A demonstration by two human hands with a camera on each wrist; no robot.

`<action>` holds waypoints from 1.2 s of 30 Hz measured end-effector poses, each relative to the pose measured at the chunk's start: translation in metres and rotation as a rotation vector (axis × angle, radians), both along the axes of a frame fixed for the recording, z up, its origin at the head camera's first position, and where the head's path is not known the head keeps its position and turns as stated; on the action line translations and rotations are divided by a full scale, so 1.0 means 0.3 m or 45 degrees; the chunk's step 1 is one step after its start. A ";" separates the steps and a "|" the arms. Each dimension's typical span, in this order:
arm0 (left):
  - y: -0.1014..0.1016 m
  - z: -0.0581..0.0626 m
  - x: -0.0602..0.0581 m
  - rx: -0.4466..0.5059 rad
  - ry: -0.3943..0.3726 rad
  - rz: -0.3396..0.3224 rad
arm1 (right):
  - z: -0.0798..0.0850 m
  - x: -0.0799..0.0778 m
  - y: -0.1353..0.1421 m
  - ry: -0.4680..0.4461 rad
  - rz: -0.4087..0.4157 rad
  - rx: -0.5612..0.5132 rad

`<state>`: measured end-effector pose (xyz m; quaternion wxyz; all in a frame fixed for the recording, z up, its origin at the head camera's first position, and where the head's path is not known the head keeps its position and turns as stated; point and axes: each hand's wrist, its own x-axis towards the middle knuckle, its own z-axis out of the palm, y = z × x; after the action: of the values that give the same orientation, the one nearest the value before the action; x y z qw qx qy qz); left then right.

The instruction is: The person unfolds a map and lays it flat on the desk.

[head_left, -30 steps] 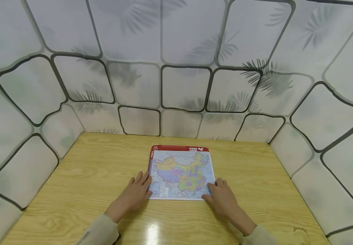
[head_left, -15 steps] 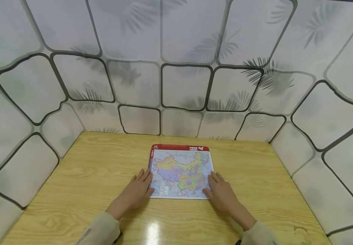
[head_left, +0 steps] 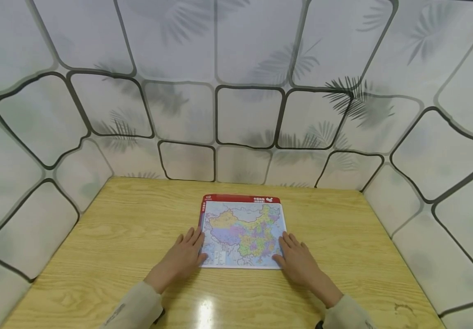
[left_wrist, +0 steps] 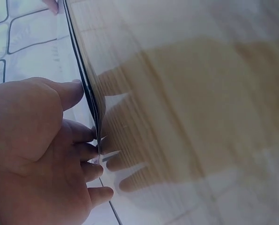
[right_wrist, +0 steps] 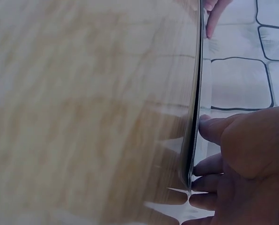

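Observation:
A flat map of China (head_left: pixel 242 235) with a red top border lies on the wooden table. My left hand (head_left: pixel 185 256) rests at its left edge, fingers stretched forward and thumb over the lower left corner. On the opposite side, my right hand (head_left: pixel 299 260) touches the right edge, its thumb near the lower right corner. In the left wrist view, the fingertips of my left hand (left_wrist: pixel 41 150) meet the map's thin dark edge (left_wrist: pixel 85 86). The right wrist view has my right hand (right_wrist: pixel 256 154) likewise against a dark edge (right_wrist: pixel 194 122).
The glossy wooden table (head_left: pixel 138 210) extends around the map on all sides. Patterned white walls (head_left: pixel 244 119) with dark outlines and leaf prints enclose the table at the back and both sides. A light reflection shows near the front.
My right hand has shifted slightly up along the map's right edge, and its fingers have straightened. The left hand and the map have barely moved.

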<state>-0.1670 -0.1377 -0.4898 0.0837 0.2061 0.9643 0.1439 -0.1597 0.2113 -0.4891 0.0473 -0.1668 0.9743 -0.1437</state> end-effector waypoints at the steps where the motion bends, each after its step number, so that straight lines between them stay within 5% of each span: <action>1: -0.001 -0.001 0.002 -0.001 0.004 -0.004 | -0.001 0.002 0.000 -0.004 0.004 0.002; 36: -0.035 -0.018 0.137 0.032 0.047 -0.039 | 0.009 0.137 0.007 -0.028 0.021 0.006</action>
<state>-0.1259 -0.1482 -0.4952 0.0657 0.2244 0.9605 0.1509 -0.1186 0.2133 -0.4863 0.0595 -0.1729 0.9727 -0.1428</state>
